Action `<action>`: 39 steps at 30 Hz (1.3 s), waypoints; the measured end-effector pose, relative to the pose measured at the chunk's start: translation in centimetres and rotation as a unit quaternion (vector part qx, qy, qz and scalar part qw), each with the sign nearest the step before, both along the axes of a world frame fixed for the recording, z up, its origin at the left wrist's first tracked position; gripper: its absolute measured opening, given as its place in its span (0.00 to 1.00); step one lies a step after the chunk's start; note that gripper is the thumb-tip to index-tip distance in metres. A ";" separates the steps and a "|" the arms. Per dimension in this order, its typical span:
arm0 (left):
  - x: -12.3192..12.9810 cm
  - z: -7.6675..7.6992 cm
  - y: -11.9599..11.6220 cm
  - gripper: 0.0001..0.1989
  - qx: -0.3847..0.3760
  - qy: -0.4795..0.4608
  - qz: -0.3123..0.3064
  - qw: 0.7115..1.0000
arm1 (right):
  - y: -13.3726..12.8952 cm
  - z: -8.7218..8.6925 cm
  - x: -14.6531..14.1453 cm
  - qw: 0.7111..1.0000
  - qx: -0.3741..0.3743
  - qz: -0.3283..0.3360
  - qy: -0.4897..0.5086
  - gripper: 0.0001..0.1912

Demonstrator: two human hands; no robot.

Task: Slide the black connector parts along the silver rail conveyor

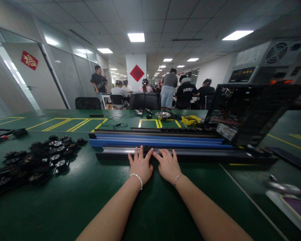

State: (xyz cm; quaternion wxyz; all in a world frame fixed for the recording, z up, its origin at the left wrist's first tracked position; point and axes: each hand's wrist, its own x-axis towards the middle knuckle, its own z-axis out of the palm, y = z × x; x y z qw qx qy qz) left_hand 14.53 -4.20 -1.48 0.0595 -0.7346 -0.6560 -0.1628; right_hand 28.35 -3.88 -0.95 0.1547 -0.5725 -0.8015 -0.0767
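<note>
My left hand [141,166] rests with spread fingers on a long dark metal rail [205,154] that lies across the green table. My right hand [168,165] lies beside it, fingers apart, its fingertips on the same rail. The two index fingers almost meet near a small black piece [147,148] on the rail, partly hidden by the fingers. Just behind runs a blue rail [160,140], parallel to the dark one. Each wrist wears a thin bracelet.
A heap of black parts [37,159] covers the table's left. At right stands an open black computer case [243,110]. Farther back are a metal bowl [163,115] and a yellow tray [190,120]. A white-edged object [286,207] lies front right. Several people sit or stand beyond.
</note>
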 end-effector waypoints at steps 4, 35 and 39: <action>0.0 0.1 0.0 0.34 -0.008 0.012 -0.002 1.000 | 0.3 -0.2 0.1 0.999 0.020 -0.013 0.027 0.28; -0.5 -0.1 0.3 0.26 0.038 -0.013 0.041 0.998 | 1.0 -0.6 0.8 0.996 0.035 -0.059 0.052 0.16; -0.4 0.2 0.2 0.25 0.021 -0.015 0.049 0.998 | 0.9 -0.5 0.8 0.996 0.031 -0.060 0.052 0.16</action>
